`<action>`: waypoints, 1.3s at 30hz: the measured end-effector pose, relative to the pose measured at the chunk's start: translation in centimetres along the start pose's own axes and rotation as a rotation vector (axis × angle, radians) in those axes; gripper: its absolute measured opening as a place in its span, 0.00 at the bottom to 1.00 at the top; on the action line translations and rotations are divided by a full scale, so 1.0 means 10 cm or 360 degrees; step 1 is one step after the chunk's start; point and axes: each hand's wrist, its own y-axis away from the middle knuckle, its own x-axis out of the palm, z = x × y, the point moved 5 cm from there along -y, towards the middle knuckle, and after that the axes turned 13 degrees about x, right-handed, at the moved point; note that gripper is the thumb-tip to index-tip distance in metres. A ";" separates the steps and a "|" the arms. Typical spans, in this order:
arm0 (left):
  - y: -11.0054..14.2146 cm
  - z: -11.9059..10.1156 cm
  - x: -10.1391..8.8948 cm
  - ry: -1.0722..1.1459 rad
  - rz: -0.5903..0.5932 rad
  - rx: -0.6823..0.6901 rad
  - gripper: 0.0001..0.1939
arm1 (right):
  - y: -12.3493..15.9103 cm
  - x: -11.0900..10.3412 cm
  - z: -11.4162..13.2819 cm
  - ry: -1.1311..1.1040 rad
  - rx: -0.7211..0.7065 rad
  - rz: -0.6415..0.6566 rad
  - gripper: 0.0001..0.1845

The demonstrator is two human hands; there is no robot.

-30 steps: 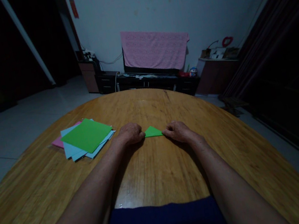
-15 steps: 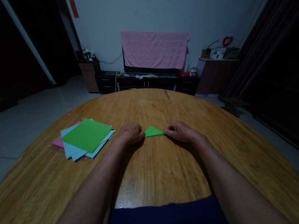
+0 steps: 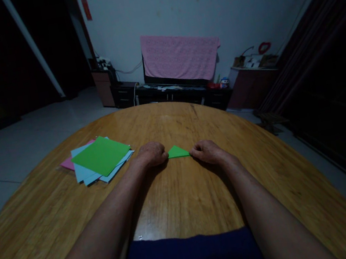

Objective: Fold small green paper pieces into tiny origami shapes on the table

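Observation:
A small green folded paper [image 3: 177, 151] lies on the wooden table as a triangle, its peak pointing away from me and its straight edge towards me. My left hand [image 3: 153, 153] is closed at the triangle's left corner, with the fingertips covering that corner. At the right corner, my right hand [image 3: 206, 151] pinches the paper between thumb and fingers. Both hands rest low over the tabletop.
On the left of the round wooden table [image 3: 186, 203] lies a stack of paper sheets: a green sheet [image 3: 102, 156] on top, light blue sheets [image 3: 83, 174] and pink ones beneath. Beyond the table, a pink cloth [image 3: 180, 56] drapes a screen on a low black cabinet [image 3: 160, 94].
Both hands keep the same hold on the folded paper. The whole view has shifted very slightly; nothing else has visibly moved.

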 end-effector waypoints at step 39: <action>-0.07 -0.19 0.17 0.0137 -0.0467 0.0688 0.18 | 0.00 0.01 0.02 0.0025 0.0099 0.0004 0.15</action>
